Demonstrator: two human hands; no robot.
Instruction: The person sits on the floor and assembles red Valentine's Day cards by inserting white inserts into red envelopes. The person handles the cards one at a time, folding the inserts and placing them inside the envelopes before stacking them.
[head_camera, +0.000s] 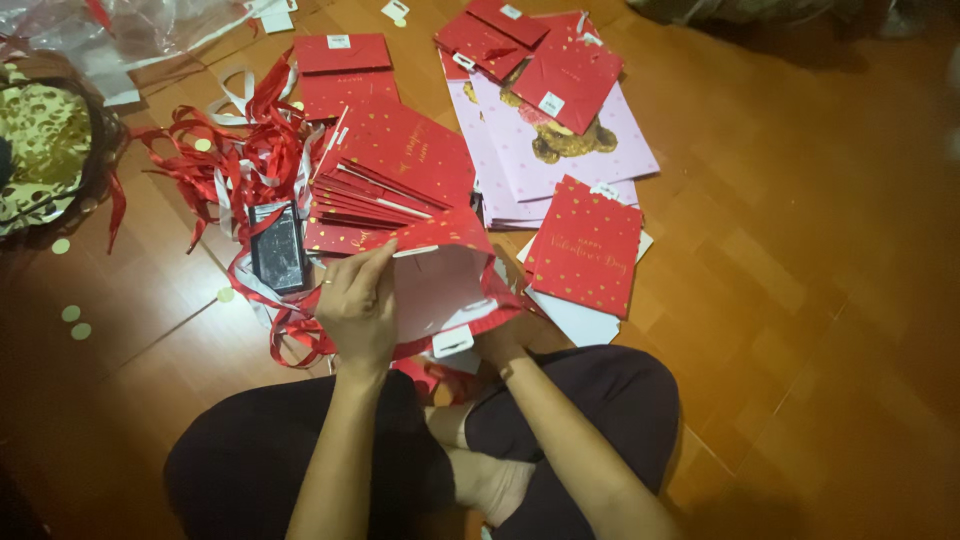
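Head view: hands hold open red gift bag, white tag.

Bare forearms, no sleeves anywhere in the shot. There's a thin ring on a finger of the left hand, and the right hand looks like it's got nothing on it. Legs are in dark, loose trousers, with bare feet showing between the knees.
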